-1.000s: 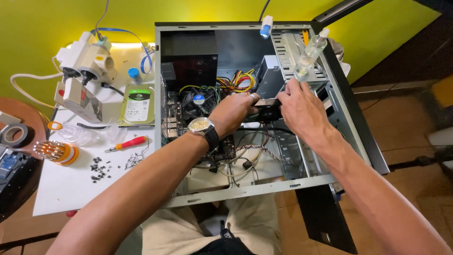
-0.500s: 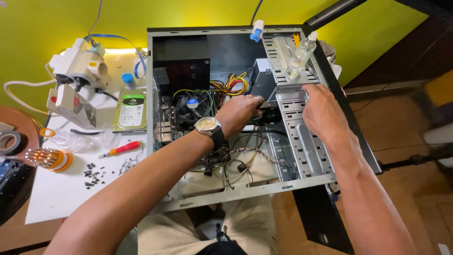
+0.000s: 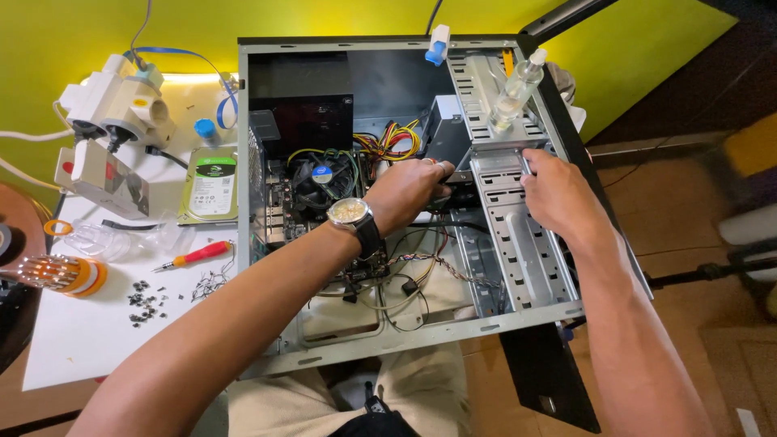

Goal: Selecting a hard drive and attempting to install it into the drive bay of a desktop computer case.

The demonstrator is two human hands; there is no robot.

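Fingers of left hand (image 3: 409, 190) curled around boxy metal drive (image 3: 447, 146), right hand (image 3: 558, 194) flat on perforated steel cage (image 3: 526, 251).

A grey metal computer case (image 3: 518, 267) is showing yellow, red and black cables (image 3: 392, 142). A red-handled screwdriver (image 3: 194, 256) is lying on white paper (image 3: 73, 340) near its right edge; a green-labelled hard drive (image 3: 210, 184) is sitting near the far edge.

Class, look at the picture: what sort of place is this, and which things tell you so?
Probably a home computer-repair bench: an opened computer case, a loose hard drive, and a red screwdriver beside scattered screws.
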